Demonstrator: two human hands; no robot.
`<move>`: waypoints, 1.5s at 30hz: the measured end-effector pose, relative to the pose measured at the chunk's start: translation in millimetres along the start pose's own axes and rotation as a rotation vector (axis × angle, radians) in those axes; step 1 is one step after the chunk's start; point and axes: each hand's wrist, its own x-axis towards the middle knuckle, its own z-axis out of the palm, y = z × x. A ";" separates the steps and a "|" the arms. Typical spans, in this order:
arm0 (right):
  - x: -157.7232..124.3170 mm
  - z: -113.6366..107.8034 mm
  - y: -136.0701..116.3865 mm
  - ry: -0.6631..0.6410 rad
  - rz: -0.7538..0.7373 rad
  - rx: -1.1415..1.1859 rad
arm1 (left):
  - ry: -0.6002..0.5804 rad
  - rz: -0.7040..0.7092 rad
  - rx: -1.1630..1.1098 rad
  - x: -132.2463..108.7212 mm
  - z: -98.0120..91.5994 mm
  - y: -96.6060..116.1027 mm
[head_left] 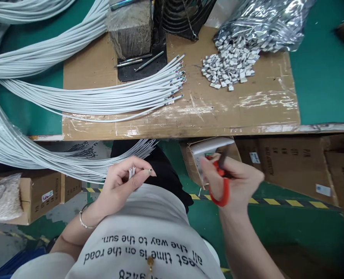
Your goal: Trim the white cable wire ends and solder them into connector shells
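Observation:
Above my lap, my left hand [120, 186] is closed, thumb against forefinger, on white cables. One cable end [150, 170] shows at the fingertips, and two short white ends [131, 172] stick up between the fingers. Off to the right and apart from it, my right hand [238, 180] grips red-handled scissors [225, 193]. The scissors' dark blades are smeared by motion, so how far they are spread cannot be made out. Behind my left hand hangs a bundle of white cables [81, 164] over the table's front edge.
On the cardboard sheet [233, 112] lie more white cables [116, 99] with stripped ends. A pile of small white connectors [230, 64] spills from a clear bag [270, 23]. Soldering tips [148, 61] lie beside a block [131, 35] and a black fan [186, 17]. Boxes [288, 166] stand below.

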 end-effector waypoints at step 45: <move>-12.1 35.1 -18.7 -0.307 -0.320 -0.114 | -0.031 -0.142 -0.246 8.4 4.9 2.7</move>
